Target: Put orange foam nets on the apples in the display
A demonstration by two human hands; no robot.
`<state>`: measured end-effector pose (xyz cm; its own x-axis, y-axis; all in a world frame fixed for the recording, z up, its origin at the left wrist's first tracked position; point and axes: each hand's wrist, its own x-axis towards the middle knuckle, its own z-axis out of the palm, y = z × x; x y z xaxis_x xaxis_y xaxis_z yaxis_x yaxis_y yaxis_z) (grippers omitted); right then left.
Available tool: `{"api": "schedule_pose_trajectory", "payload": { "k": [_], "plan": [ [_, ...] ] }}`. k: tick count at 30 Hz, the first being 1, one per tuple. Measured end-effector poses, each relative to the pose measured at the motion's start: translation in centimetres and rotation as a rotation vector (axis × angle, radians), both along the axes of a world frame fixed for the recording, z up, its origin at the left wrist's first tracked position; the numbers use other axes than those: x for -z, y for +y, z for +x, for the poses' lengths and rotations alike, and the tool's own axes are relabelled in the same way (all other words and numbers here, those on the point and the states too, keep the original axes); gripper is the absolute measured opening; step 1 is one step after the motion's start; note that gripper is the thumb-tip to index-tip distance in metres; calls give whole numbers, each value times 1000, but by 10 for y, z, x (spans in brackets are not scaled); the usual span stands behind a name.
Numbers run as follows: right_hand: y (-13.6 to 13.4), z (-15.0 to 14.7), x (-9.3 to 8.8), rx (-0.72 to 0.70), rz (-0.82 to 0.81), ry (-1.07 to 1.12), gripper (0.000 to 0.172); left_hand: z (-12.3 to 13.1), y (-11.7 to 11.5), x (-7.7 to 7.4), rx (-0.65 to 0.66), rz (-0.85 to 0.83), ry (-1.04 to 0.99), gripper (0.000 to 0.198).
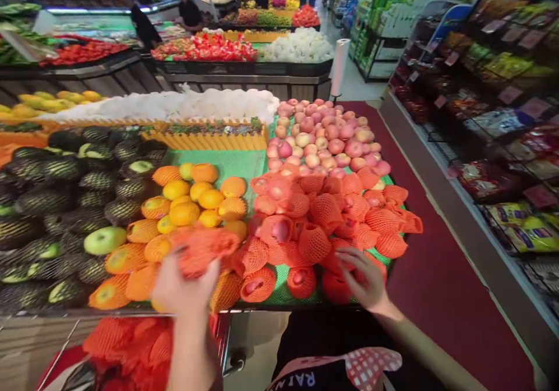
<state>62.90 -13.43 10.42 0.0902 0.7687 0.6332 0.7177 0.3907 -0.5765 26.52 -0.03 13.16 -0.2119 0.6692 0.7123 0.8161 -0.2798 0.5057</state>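
My left hand grips a bunch of red foam fruit nets, blurred by motion, above the oranges. I cannot tell whether any fruit is inside them. On the right, my right hand has its fingers apart at the front of a pile of apples in red foam nets. Its fingertips reach the netted fruit, and nothing shows in its grasp. Behind that pile lie bare pink apples on a green mat.
Netted dark green melons and one pale green fruit lie at the left. Below the stand's front edge, a cart carries more red foam nets. Packaged goods fill a shelf on the right. A bag roll stands behind the apples.
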Motion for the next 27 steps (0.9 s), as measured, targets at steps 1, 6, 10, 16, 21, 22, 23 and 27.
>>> {"api": "schedule_pose_trajectory", "payload": {
  "k": [1,6,10,16,21,22,23,27],
  "plan": [
    [1,-8,-3,-51,10,-6,28,45,17,-3,95,12,68,40],
    [-12,-11,-17,-269,62,-279,32,232,79,-24,370,-85,225,37],
    [-47,54,-14,-171,84,-291,32,303,108,-34,231,-402,401,48],
    [-134,228,36,280,34,22,28,337,119,-42,77,-486,445,34],
    [-204,391,93,558,-56,103,18,373,104,-66,-32,-154,80,24],
    [-214,421,96,573,-84,102,18,383,97,-73,-45,-82,33,24],
    [-222,448,95,580,-110,106,19,394,89,-80,-52,-30,27,24],
    [-238,527,69,572,-194,212,22,449,42,-98,-69,122,106,29]
  ]
}}
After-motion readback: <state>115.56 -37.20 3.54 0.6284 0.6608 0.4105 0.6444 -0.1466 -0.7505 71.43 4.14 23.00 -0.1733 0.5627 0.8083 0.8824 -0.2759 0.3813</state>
